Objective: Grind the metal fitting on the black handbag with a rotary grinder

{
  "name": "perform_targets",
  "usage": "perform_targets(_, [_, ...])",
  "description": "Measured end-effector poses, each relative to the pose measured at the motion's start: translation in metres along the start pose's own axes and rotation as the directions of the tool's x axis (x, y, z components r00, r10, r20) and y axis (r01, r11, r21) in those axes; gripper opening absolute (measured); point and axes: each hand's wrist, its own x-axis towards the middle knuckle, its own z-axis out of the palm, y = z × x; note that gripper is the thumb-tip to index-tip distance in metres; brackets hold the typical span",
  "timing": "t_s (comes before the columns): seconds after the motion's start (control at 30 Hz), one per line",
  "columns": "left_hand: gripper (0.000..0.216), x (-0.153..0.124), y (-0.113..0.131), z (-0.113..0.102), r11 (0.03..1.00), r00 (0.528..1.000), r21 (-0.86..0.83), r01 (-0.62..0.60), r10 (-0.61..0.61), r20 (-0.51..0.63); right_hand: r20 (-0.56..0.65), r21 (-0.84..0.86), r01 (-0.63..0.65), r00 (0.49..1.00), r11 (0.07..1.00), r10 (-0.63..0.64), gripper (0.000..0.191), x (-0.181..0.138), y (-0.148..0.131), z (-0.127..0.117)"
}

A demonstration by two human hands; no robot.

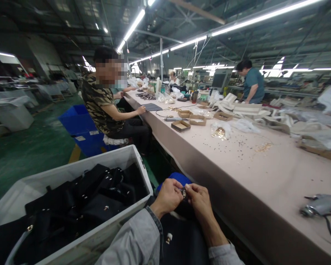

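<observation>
My left hand and my right hand meet just below the table's near edge, and together they pinch a small metal fitting between the fingertips. Under them a black bag with a small metal stud lies across my lap. Grey sleeves cover both forearms. A blue seat shows just behind my hands.
A white bin full of black bags stands at my left. The long beige table carries scattered gold hardware, small cardboard boxes and a grey power tool at the right. A seated person works further along; blue bins stand behind.
</observation>
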Motion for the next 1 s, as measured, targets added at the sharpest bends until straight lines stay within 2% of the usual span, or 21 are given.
perform_targets(0.17, [0.021, -0.002, 0.009, 0.005, 0.996, 0.998, 0.064, -0.059, 0.060, -0.015, -0.077, -0.006, 0.030, 0.997, 1.000, -0.030, 0.051, 0.002, -0.010, -0.003])
perform_targets(0.33, [0.012, 0.010, 0.019, -0.005, 0.993, 0.999, 0.111, -0.050, 0.052, -0.011, -0.101, -0.027, 0.061, 0.993, 0.998, -0.063, 0.051, 0.009, -0.020, 0.007])
perform_targets(0.43, [0.006, 0.024, 0.018, -0.014, 0.992, 0.998, 0.127, -0.028, 0.035, -0.050, -0.065, -0.033, 0.085, 0.994, 0.996, -0.087, 0.052, 0.018, -0.027, 0.015])
perform_targets(0.6, [0.012, 0.038, 0.010, -0.020, 0.997, 0.997, 0.068, 0.023, -0.018, -0.075, 0.059, -0.079, 0.131, 0.990, 0.988, -0.127, 0.044, 0.039, -0.038, 0.019])
perform_targets(0.7, [0.012, 0.040, 0.007, -0.019, 0.998, 0.996, 0.014, 0.053, -0.052, -0.073, 0.033, -0.140, 0.148, 0.989, 0.979, -0.145, 0.037, 0.050, -0.036, 0.019])
perform_targets(0.83, [0.016, 0.044, 0.007, -0.020, 0.995, 0.993, -0.014, 0.101, -0.101, -0.066, 0.005, -0.153, 0.112, 0.994, 0.982, -0.112, 0.047, 0.058, -0.029, 0.019])
perform_targets(0.9, [0.016, 0.047, 0.006, -0.021, 0.993, 0.991, -0.016, 0.114, -0.115, -0.072, 0.066, -0.133, 0.095, 0.994, 0.987, -0.087, 0.049, 0.059, -0.027, 0.017])
perform_targets(1.0, [0.015, 0.052, 0.003, -0.022, 0.990, 0.987, -0.017, 0.141, -0.142, -0.079, 0.150, -0.117, 0.101, 0.985, 0.988, -0.083, 0.041, 0.060, -0.026, 0.015])
